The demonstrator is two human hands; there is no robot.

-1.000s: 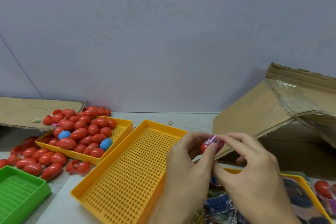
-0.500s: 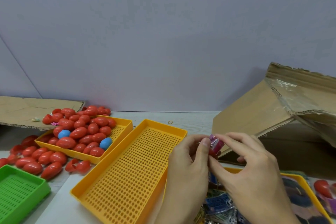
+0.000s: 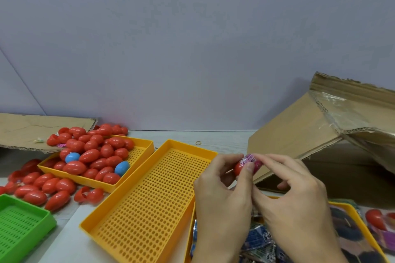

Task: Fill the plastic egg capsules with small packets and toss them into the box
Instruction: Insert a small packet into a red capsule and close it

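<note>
My left hand (image 3: pixel 222 194) grips a red egg capsule (image 3: pixel 239 168) between thumb and fingers, just above the table's middle right. My right hand (image 3: pixel 297 198) pinches a small pink packet (image 3: pixel 250 159) at the top of that capsule. The cardboard box (image 3: pixel 299 134) lies on its side right behind my hands, its opening facing me. A yellow tray (image 3: pixel 354 215) under my hands holds several blue and dark packets (image 3: pixel 258 237).
An empty perforated yellow tray (image 3: pixel 149 196) lies left of my hands. Behind it another yellow tray (image 3: pixel 139 149) is piled with red capsules (image 3: pixel 89 156) and two blue ones; more red capsules spill left. A green tray (image 3: pixel 19 224) sits bottom left. Flat cardboard (image 3: pixel 25 132) lies far left.
Both hands stayed in place over the packet tray. The red capsule shows again beneath the pink packet, which my right fingers have kept working at its top.
</note>
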